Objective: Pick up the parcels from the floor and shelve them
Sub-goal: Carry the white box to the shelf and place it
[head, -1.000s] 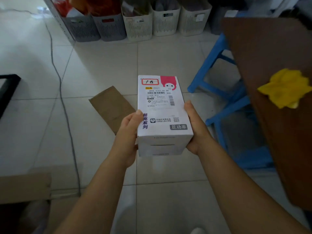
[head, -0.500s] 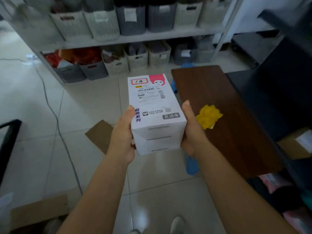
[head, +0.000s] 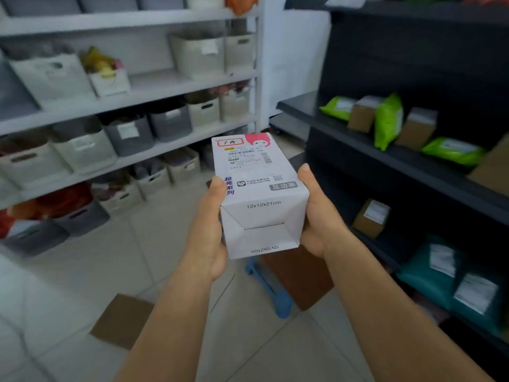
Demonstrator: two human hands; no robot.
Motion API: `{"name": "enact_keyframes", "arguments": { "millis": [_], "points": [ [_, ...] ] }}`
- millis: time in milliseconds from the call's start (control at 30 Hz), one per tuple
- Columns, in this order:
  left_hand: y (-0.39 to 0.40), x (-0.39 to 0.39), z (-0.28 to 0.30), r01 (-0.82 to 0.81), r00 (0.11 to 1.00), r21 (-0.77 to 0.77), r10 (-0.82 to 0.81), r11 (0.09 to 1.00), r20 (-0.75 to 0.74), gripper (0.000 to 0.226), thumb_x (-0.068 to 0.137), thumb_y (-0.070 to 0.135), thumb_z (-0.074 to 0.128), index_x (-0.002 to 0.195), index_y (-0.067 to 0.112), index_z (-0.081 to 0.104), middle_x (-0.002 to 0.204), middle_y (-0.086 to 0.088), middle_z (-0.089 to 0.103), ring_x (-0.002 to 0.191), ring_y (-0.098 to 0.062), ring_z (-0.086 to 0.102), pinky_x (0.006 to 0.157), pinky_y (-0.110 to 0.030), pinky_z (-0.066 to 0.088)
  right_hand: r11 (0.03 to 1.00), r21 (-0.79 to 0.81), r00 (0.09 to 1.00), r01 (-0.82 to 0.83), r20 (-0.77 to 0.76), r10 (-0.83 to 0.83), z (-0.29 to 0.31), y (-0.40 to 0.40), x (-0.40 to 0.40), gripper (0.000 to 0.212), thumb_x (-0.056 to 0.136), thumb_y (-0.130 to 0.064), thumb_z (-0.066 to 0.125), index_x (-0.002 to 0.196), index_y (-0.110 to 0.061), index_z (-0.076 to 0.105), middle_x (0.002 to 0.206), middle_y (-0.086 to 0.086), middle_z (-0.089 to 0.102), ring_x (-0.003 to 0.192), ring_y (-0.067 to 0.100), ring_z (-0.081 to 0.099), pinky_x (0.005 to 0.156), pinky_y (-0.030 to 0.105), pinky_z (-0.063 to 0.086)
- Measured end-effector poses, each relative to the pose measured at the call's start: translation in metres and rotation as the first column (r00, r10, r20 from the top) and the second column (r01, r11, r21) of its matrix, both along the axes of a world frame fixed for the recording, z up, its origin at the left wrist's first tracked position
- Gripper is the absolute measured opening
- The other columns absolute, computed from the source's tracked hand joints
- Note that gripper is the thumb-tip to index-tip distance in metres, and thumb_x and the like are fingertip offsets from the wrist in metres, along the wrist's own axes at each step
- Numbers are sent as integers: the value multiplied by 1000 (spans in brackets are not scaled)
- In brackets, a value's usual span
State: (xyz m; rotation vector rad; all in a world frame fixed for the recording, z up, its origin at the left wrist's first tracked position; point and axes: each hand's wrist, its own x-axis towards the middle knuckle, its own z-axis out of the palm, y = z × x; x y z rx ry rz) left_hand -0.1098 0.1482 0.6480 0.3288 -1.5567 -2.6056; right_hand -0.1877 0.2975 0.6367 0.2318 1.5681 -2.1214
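Observation:
A white parcel box (head: 259, 188) with a pink corner and a shipping label is held in front of me at chest height, its folded end toward me. My left hand (head: 210, 230) grips its left side and my right hand (head: 321, 216) grips its right side. A dark shelf unit (head: 385, 158) stands to the right, apart from the box, and carries green bags (head: 388, 119) and brown boxes (head: 417, 128). Lower levels of it hold a small brown box (head: 371, 217) and teal bags (head: 440, 268).
A white shelf rack (head: 154, 89) full of grey and white baskets fills the left and back. Flat cardboard (head: 121, 321) lies on the tiled floor near my left arm. A blue stool with a brown top (head: 289, 279) stands below the box.
The view has swung upward and to the right, from the floor to the shelves. Both hands keep the same grip on the box, which has risen with them.

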Motion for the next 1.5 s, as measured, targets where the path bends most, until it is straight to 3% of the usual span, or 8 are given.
{"name": "enact_keyframes", "arguments": {
  "millis": [67, 233, 367, 633, 767, 1167, 1300, 1500],
  "points": [
    [20, -1, 21, 86, 995, 6, -86, 996, -58, 69, 73, 62, 52, 129, 24, 63, 120, -4, 74, 107, -23, 71, 81, -37, 58, 998, -40, 997, 53, -55, -56, 20, 26, 8, 75, 62, -79, 63, 115, -27, 74, 114, 6, 76, 106, 33, 70, 97, 55, 50],
    [72, -6, 66, 230, 961, 13, -225, 973, -161, 64, 74, 56, 54, 126, 20, 64, 110, -5, 77, 94, -21, 75, 68, -33, 60, 977, -63, 964, 206, -156, -213, 67, 87, 27, 100, 30, -79, 78, 116, -27, 74, 118, 8, 74, 108, 35, 69, 98, 57, 49],
    [115, -6, 94, 338, 919, -27, -336, 941, -205, 61, 77, 56, 55, 126, 22, 64, 111, -5, 77, 95, -22, 74, 72, -35, 59, 939, -75, 912, 335, -224, -343, 96, 138, 52, 103, 26, -80, 77, 115, -29, 74, 117, 7, 74, 109, 35, 68, 96, 57, 51],
    [198, 2, 131, 496, 804, -126, -509, 859, -307, 32, 97, 44, 43, 109, 30, 69, 96, 4, 80, 78, -10, 75, 60, -25, 58, 840, -86, 783, 535, -323, -532, 141, 218, 104, 77, 56, -80, 63, 114, -30, 74, 114, 5, 76, 107, 32, 70, 96, 55, 51],
    [244, 8, 150, 557, 742, -120, -557, 822, -372, 31, 99, 38, 42, 105, 27, 70, 93, 4, 80, 75, -9, 74, 57, -22, 57, 804, -105, 716, 585, -398, -573, 163, 258, 131, 66, 75, -75, 54, 117, -28, 73, 115, 6, 75, 108, 31, 70, 95, 53, 53],
    [409, 49, 199, 711, 570, -175, -703, 682, -425, 37, 99, 41, 41, 107, 26, 73, 98, -1, 80, 77, -13, 75, 57, -26, 58, 670, -140, 529, 729, -506, -681, 210, 408, 204, 64, 83, -73, 46, 120, -28, 71, 119, 6, 74, 109, 30, 69, 95, 52, 53],
    [472, 70, 209, 740, 537, -173, -726, 649, -429, 40, 97, 47, 40, 116, 30, 71, 107, -1, 78, 85, -18, 75, 67, -36, 59, 633, -78, 501, 771, -539, -677, 225, 468, 235, 71, 69, -80, 51, 116, -31, 73, 116, 4, 75, 109, 30, 69, 96, 54, 52],
    [568, 105, 225, 803, 474, -133, -758, 581, -448, 35, 98, 44, 42, 114, 28, 70, 96, 1, 80, 71, -12, 75, 52, -28, 56, 539, -63, 411, 840, -576, -707, 243, 554, 283, 76, 61, -81, 54, 114, -32, 74, 116, 5, 75, 110, 31, 69, 97, 54, 52]
  ]
}}
